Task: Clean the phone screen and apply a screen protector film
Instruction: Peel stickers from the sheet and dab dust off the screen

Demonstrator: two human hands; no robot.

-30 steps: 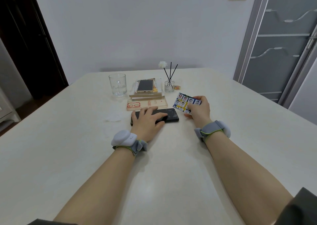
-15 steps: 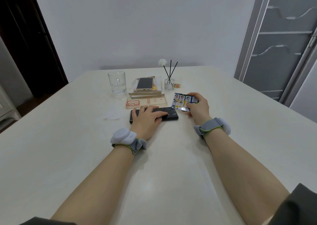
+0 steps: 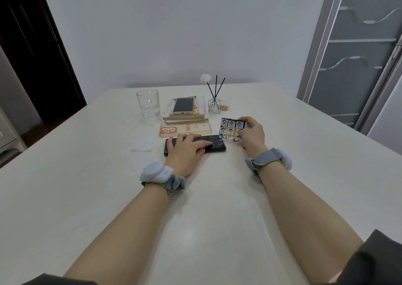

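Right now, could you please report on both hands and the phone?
Left hand flat on black phone. Right hand pinches printed card at phone's right end. Clear case lies just behind.

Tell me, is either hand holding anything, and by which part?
The right hand pinches a cartoon-printed card by its right end. The left hand rests flat on the black phone, gripping nothing.

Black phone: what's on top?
The left hand lies flat on the black phone, fingers straight across the screen. Only its ends show; the middle is hidden under the hand. The right hand holds a picture card by its right end.
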